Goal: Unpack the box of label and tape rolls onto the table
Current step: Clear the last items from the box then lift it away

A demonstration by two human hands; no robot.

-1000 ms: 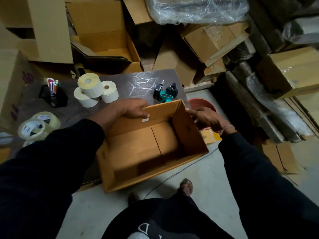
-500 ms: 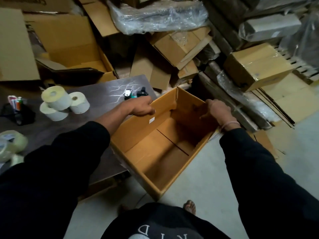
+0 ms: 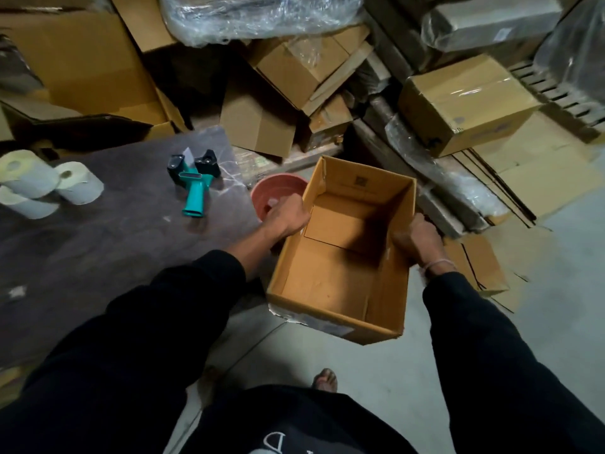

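Box (image 3: 330,283) now off table (image 3: 98,244), above floor (image 3: 376,371).

— Table (image 3: 98,250)?
— Left. Rolls (image 3: 42,186) at its left edge, dispenser (image 3: 194,181) right of them.
— Box (image 3: 343,257)?
— Right of table, off it, between both hands, above the floor (image 3: 376,365).

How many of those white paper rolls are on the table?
3, all bunched at the table's far left edge: one on top, one to its right, one below in front. The picture's edge cuts them off there, so more may be hidden.
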